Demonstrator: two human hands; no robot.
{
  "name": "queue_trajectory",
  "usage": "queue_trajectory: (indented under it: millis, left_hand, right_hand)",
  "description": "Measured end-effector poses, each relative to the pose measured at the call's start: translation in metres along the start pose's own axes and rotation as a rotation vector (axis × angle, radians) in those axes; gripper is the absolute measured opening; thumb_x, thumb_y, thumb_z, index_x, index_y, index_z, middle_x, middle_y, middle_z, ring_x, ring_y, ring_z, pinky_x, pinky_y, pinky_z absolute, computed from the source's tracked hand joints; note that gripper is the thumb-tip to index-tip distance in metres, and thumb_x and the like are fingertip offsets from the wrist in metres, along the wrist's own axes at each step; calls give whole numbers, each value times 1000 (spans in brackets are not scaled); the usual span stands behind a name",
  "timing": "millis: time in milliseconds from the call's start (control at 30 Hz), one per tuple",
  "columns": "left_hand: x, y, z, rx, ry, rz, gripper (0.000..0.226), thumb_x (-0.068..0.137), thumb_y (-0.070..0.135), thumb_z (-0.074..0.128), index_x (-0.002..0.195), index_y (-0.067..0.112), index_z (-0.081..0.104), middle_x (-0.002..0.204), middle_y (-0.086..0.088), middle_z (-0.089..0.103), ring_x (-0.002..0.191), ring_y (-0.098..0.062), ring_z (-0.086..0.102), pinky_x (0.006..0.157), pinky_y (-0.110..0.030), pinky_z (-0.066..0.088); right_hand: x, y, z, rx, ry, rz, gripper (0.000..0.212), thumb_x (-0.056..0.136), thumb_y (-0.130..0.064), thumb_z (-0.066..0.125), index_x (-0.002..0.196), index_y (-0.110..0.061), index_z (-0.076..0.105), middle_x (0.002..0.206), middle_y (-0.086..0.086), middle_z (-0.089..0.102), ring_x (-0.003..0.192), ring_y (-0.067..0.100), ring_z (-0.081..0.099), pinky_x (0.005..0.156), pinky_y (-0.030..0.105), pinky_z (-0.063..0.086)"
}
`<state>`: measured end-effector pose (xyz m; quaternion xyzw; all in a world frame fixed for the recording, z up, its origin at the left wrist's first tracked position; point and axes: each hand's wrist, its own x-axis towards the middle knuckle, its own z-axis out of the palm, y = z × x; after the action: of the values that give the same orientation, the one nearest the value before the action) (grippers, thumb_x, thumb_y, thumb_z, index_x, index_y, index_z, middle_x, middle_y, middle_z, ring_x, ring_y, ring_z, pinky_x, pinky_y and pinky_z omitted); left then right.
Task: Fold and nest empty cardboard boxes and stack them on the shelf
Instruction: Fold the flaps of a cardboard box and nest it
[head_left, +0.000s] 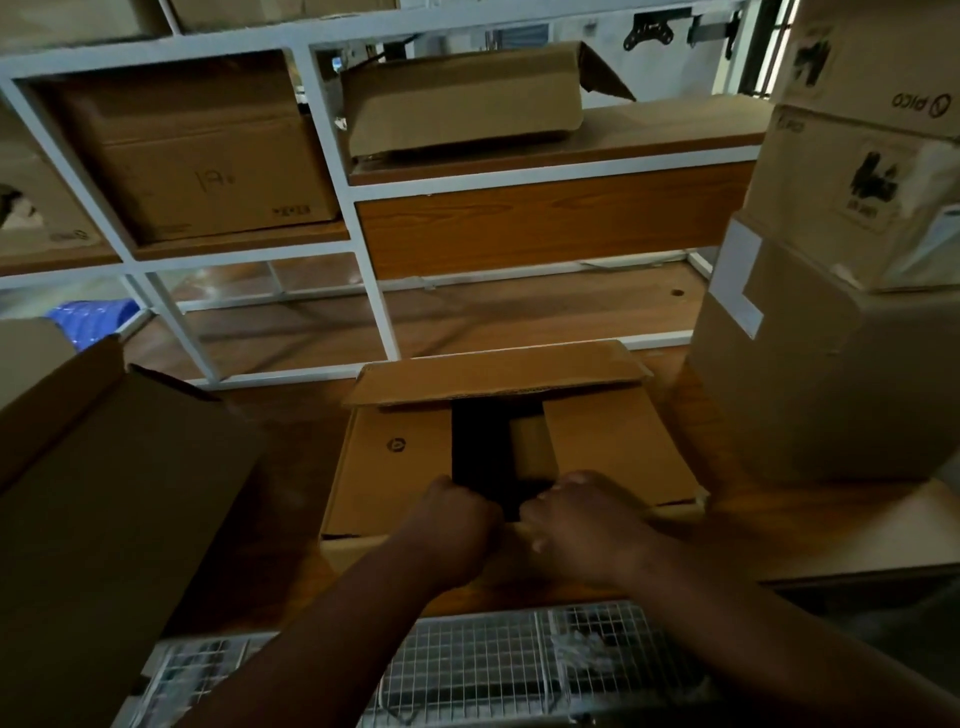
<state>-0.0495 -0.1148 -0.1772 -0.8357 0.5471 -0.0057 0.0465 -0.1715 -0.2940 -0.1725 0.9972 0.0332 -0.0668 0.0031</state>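
Cardboard is being worked on the wooden tabletop (727, 499): the brown open-topped box (511, 452) is sitting before the white-framed shelf (363, 244), with the left hand (457, 512) and right hand (576, 519) both curling tightly around its near flap, likely readying it for folding

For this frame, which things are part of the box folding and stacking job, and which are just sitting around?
In the job:
- the open box, centre of the table
- left hand and right hand, both gripping its near flap edge
- the white shelf, with stored boxes

Lying about:
- box stack on the right
- big box on the left
- wire grid below the table edge
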Motion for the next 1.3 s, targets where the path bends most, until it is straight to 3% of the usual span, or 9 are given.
queue_trajectory:
  millis: [167,300,433,533,667,800,867,1000,1300]
  left_hand:
    - [-35,24,-6,-114,-129,160,26,95,47,63,105,26,74,101,4,74,89,-18,68,79,-31,51]
    - [-32,20,-20,-193,-49,157,48,91,69,51,104,27,70,95,1,72,85,-19,65,71,-30,46]
    - [-5,-2,-15,-94,107,58,46,93,65,50,95,22,67,93,-1,64,88,-23,58,78,-39,50]
    - [18,-19,-14,-104,252,-49,43,93,59,47,112,25,65,119,0,60,114,-22,54,94,-44,53]
    - [49,-39,-20,-95,454,-227,39,92,50,53,121,23,57,132,-5,55,122,-27,52,94,-43,54]
    - [86,-71,-15,-139,301,-340,70,93,51,55,151,15,39,168,-16,28,155,-41,28,115,-59,45]
    - [101,-85,-5,-170,163,-356,83,94,52,59,163,18,26,174,-10,17,160,-39,18,120,-61,37]
    - [116,-97,14,-196,-2,-364,94,88,52,71,165,25,25,171,0,25,159,-33,21,122,-56,36]
    - [114,-92,27,-248,-33,-404,108,88,49,71,172,21,9,178,-5,11,164,-37,4,129,-56,19]
  right_hand:
    - [-40,-20,-17,101,-178,-122,27,101,-52,63,105,-26,63,103,-2,69,102,22,65,109,40,36]
    - [-33,-19,-24,175,-53,-76,38,106,-62,45,95,-28,59,94,-9,59,96,15,61,87,37,41]
    - [-3,-4,-20,113,95,15,38,107,-54,41,125,-26,60,136,-2,58,127,20,54,122,45,37]
    - [16,6,-19,127,184,119,56,104,-55,49,153,-29,44,176,5,19,160,30,22,128,52,33]
    - [53,23,-31,186,385,241,62,104,-47,58,160,-33,35,176,7,9,162,34,12,126,54,37]
    - [107,47,-44,118,257,363,85,105,-52,55,172,-27,10,180,9,-17,166,37,-12,131,58,13]
    - [130,55,-44,99,187,378,89,102,-55,58,171,-26,10,181,8,-8,166,37,-6,131,60,10]
    - [155,63,-22,115,36,367,92,99,-50,63,170,-28,8,175,4,17,160,36,14,127,63,16]
    - [169,60,-11,100,-20,415,91,95,-30,70,166,-33,13,164,11,23,155,39,17,120,84,2]
